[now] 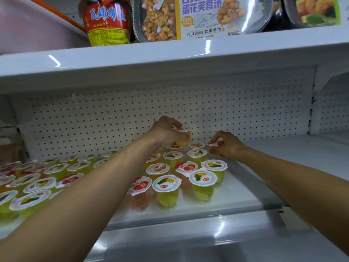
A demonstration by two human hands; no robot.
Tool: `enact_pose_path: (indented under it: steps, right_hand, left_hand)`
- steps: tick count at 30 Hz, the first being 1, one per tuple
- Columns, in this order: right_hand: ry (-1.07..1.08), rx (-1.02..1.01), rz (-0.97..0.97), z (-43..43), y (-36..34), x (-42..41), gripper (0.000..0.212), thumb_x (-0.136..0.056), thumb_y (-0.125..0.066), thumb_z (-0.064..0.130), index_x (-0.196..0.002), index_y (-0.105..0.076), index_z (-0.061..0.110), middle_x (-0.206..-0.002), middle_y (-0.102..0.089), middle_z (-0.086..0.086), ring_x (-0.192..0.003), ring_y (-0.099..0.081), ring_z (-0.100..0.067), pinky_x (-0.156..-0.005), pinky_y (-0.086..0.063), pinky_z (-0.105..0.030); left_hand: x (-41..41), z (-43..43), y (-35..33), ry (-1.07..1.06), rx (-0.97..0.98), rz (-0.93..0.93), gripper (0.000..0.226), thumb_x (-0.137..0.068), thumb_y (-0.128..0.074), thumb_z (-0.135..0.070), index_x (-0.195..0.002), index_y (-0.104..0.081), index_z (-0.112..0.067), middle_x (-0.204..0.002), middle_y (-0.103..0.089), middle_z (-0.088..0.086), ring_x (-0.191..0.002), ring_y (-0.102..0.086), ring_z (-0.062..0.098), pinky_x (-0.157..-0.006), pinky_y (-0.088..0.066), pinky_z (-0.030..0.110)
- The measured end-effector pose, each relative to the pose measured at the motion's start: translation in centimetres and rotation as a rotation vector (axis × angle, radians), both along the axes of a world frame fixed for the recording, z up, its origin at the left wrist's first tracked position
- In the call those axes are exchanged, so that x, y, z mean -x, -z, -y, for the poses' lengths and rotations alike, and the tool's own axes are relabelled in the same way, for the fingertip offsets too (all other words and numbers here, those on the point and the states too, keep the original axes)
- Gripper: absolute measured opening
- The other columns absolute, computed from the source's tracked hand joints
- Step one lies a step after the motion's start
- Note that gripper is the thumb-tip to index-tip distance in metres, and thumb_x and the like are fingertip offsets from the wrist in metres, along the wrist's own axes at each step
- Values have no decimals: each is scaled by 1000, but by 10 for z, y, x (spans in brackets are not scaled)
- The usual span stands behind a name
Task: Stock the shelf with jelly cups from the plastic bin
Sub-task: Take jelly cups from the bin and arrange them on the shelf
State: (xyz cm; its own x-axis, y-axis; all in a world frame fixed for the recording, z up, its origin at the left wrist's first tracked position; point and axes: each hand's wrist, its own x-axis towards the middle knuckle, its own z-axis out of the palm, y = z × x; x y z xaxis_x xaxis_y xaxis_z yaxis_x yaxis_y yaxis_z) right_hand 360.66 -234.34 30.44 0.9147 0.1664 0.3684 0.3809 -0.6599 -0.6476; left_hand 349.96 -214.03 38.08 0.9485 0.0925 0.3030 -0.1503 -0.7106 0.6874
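Both arms reach deep into a white shelf (236, 197). My left hand (166, 131) grips a yellow jelly cup (183, 136) and holds it just above the back rows. My right hand (226, 143) pinches a second jelly cup (212, 144) with a white lid, right of the rows, near the pegboard back wall. Several jelly cups (166, 188) with fruit-printed lids, yellow-green and red, stand upright in rows across the left and middle of the shelf. The plastic bin is out of view.
The upper shelf (170, 59) hangs low over the hands and carries a red-labelled jar (107, 21) and flat meal trays (198, 16). The shelf's right part (292, 154) is bare white. A pegboard wall (113, 114) closes the back.
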Motion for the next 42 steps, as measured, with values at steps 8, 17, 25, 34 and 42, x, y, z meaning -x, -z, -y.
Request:
enact_pose_path:
  steps: [8, 17, 25, 34, 42]
  right_hand:
    - [-225, -136, 33, 10, -47, 55, 59, -76, -79, 26, -129, -54, 35, -124, -56, -1, -117, -51, -17, -90, -46, -29]
    - [-383, -262, 44, 16, -57, 98, 42, -76, -78, 4, -113, -65, 19, -97, -70, -17, -86, -70, -28, -76, -59, -35]
    - [-226, -144, -65, 32, -12, 80, 35, -71, -82, 7, -97, -64, 21, -97, -65, 2, -85, -64, -16, -74, -59, -32]
    - [-268, -101, -70, 27, 0, 74, 34, -76, -80, 10, -103, -62, 17, -92, -54, 24, -81, -57, -3, -74, -55, -23]
    - [-234, 86, -9, 31, -7, 81, 38, -78, -79, 21, -110, -60, 24, -113, -55, 12, -98, -53, -9, -72, -41, -11]
  left_hand:
    - [3, 12, 2, 25, 49, 20, 38, -73, -84, -30, -99, -60, -18, -104, -62, 9, -86, -68, 26, -75, -61, 42]
    - [11, 50, -2, 139, 132, 60, 47, -77, -78, -44, -109, -60, -14, -106, -67, 7, -90, -69, 21, -81, -60, 37]
    - [2, 49, 17, -175, -733, 4, 61, -72, -57, -78, -99, -68, -25, -104, -68, -4, -103, -59, 20, -101, -37, 43]
    - [-11, 41, 22, -100, -682, -117, 42, -75, -68, -59, -104, -69, -28, -109, -68, -8, -109, -57, 18, -109, -22, 45]
    - [-1, 42, 19, -67, -642, -186, 39, -81, -67, -50, -114, -67, -29, -117, -66, -7, -118, -52, 19, -112, -15, 49]
